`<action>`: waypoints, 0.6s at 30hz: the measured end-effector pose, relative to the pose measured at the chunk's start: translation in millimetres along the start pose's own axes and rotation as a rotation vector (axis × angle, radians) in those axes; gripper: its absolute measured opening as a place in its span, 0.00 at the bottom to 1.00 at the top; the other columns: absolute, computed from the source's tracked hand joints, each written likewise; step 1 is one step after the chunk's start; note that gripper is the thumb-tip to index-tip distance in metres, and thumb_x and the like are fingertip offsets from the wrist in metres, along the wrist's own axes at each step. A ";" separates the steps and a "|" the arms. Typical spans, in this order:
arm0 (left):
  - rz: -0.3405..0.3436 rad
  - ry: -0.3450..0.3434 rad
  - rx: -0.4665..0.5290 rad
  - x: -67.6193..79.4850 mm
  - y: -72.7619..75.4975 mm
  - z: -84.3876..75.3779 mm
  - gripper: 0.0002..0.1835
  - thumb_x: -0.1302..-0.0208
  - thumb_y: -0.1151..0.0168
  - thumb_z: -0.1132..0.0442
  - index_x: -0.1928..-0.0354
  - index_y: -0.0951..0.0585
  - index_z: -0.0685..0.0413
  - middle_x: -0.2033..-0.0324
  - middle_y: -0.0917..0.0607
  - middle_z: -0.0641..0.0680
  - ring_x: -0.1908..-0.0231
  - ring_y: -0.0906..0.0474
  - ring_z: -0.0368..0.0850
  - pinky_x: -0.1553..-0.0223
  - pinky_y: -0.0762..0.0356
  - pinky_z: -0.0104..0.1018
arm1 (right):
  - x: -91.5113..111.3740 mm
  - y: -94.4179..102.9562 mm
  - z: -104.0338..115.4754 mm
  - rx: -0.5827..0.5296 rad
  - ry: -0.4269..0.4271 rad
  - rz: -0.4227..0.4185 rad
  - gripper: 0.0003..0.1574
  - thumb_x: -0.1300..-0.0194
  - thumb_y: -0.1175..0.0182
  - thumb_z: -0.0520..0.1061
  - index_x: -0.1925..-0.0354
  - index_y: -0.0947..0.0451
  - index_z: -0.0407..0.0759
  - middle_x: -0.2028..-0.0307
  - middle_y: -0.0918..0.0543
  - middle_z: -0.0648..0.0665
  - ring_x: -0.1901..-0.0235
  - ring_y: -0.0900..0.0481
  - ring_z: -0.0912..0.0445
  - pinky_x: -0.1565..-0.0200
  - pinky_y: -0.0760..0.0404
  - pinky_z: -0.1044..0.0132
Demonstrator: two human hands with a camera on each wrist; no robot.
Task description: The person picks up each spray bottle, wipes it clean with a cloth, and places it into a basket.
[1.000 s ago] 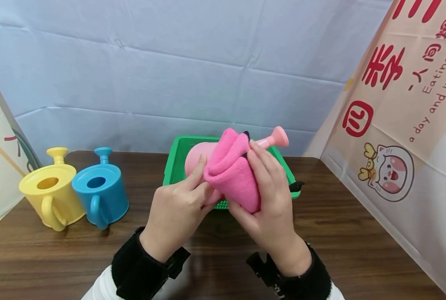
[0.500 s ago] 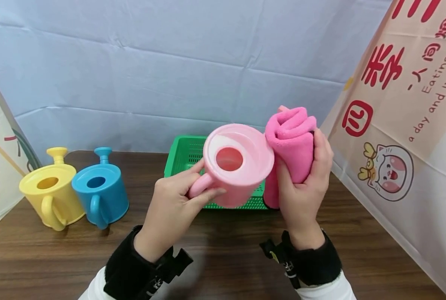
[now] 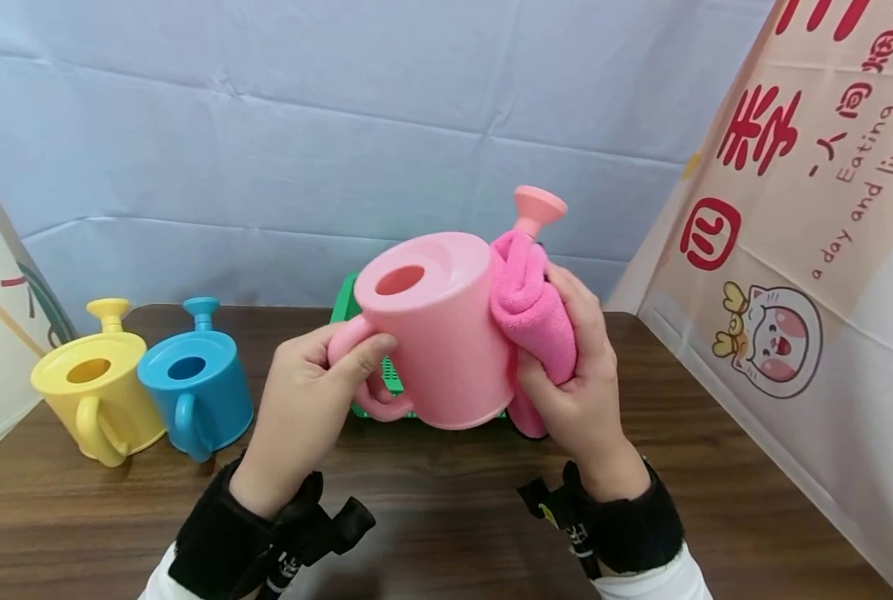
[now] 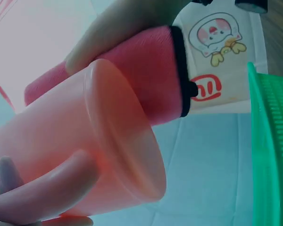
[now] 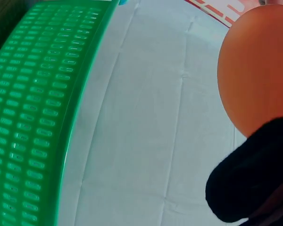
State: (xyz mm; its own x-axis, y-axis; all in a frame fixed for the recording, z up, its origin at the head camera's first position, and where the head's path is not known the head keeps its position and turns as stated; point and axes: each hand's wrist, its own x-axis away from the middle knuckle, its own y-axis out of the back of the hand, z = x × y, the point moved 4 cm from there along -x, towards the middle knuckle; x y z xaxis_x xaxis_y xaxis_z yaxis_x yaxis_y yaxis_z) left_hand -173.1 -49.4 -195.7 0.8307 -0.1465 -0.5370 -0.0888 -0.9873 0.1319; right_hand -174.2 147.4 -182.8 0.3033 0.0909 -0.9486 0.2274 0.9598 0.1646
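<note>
A pink watering can (image 3: 446, 350) is held up above the table, its filling hole facing up and its spout to the right. My left hand (image 3: 305, 396) grips the can's loop handle (image 3: 350, 337). Folded in my right hand (image 3: 583, 387) is a bright pink cloth (image 3: 539, 329), pressed against the can's right side around the spout. Only the spout's flared head (image 3: 539, 206) shows above the cloth. In the left wrist view the can's base (image 4: 132, 136) tilts toward the camera, with the black-edged cloth (image 4: 148, 77) against it. My right hand's fingers are mostly hidden behind the cloth.
A green perforated basket (image 3: 344, 302) stands on the brown table (image 3: 431, 508) behind the can, largely covered by it. At the left are a yellow watering can (image 3: 108, 400) and a blue watering can (image 3: 217, 396). Hanging sheets (image 3: 303, 150) enclose the table's back and sides.
The cloth first covers the can's front, then moves to its right side, onto the spout. The can has turned and shifted left, showing more of its side. Both hands keep hold.
</note>
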 end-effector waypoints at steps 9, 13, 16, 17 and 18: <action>0.063 0.024 -0.019 -1.6 3.5 2.5 0.09 0.43 0.47 0.54 0.75 0.27 0.51 0.84 0.23 0.51 0.78 0.24 0.46 0.80 0.30 0.38 | 1.0 0.4 -1.9 0.098 -0.006 -0.033 0.32 0.48 0.46 0.42 0.49 0.42 0.27 0.49 0.36 0.31 0.49 0.39 0.44 0.53 0.34 0.58; 0.141 0.067 -0.043 -0.4 -0.3 6.4 0.10 0.44 0.46 0.52 0.71 0.26 0.50 0.82 0.22 0.50 0.78 0.24 0.44 0.80 0.29 0.38 | 3.3 6.7 -5.9 0.227 0.027 -0.133 0.33 0.46 0.46 0.48 0.49 0.42 0.27 0.48 0.36 0.32 0.48 0.41 0.44 0.51 0.36 0.56; 0.183 0.090 -0.048 1.1 -3.7 9.7 0.11 0.45 0.46 0.51 0.70 0.26 0.51 0.82 0.22 0.50 0.78 0.24 0.44 0.80 0.29 0.38 | 6.9 12.2 -13.1 0.300 0.052 -0.233 0.35 0.46 0.45 0.51 0.49 0.41 0.28 0.48 0.36 0.34 0.47 0.41 0.44 0.50 0.36 0.54; 0.193 0.094 -0.049 1.5 -4.5 10.3 0.12 0.45 0.46 0.50 0.70 0.26 0.51 0.82 0.22 0.50 0.78 0.24 0.44 0.80 0.29 0.38 | 7.8 14.0 -15.5 0.319 0.056 -0.260 0.35 0.46 0.45 0.51 0.49 0.42 0.28 0.48 0.36 0.35 0.47 0.41 0.45 0.50 0.36 0.54; 0.198 0.096 -0.050 1.8 -5.1 10.8 0.12 0.45 0.46 0.50 0.70 0.26 0.52 0.83 0.23 0.50 0.78 0.24 0.44 0.80 0.29 0.38 | 8.3 15.5 -17.6 0.327 0.059 -0.284 0.36 0.47 0.44 0.51 0.49 0.42 0.28 0.48 0.36 0.36 0.47 0.41 0.45 0.50 0.36 0.54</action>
State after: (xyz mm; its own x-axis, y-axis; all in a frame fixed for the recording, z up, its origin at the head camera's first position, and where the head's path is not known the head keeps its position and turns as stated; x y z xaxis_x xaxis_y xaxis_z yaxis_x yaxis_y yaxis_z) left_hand -177.0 -45.3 -206.3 0.8483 -0.3287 -0.4152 -0.2302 -0.9350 0.2698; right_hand -184.4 167.7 -192.9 0.1347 -0.1403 -0.9809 0.5782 0.8151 -0.0372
